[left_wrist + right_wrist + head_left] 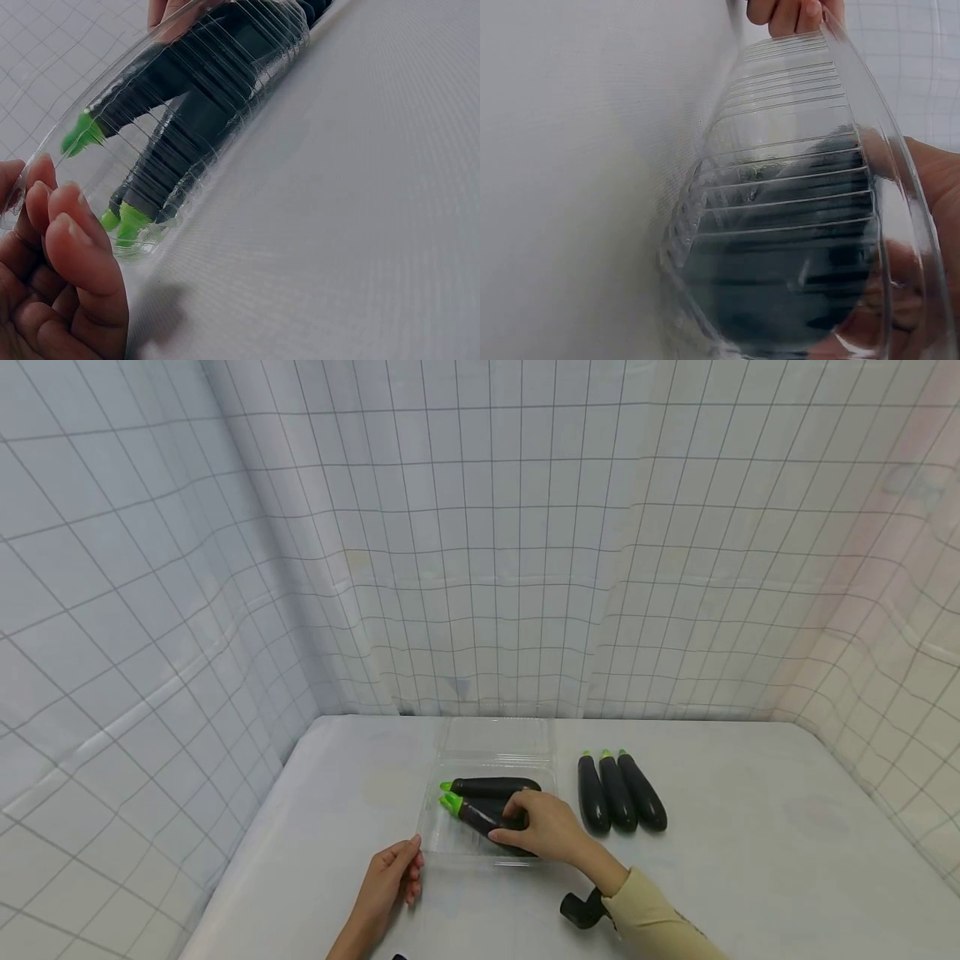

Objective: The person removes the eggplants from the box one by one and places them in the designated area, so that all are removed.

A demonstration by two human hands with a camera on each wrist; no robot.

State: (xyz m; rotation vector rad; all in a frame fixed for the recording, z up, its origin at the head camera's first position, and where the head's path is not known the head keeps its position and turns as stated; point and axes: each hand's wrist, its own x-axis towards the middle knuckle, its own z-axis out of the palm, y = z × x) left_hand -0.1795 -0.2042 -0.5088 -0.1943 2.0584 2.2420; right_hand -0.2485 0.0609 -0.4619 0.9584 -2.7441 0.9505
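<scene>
Left hand [392, 875], thumb and fingers pinching the rim of the clear container [448, 838], should hold it steady so the right hand [551, 828], fingers curled round the front eggplant [476, 817] inside, can gently settle it against two others [491, 787], three more eggplants [617, 792] lying rightward on the desk [750, 827].

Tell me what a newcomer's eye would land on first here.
Probably the glossy black eggplants with bright green stems inside the clear plastic box, where the right hand grips the front one. Three matching eggplants lie side by side on the white table, right of the box. The left hand pinches the box's near left corner.
</scene>
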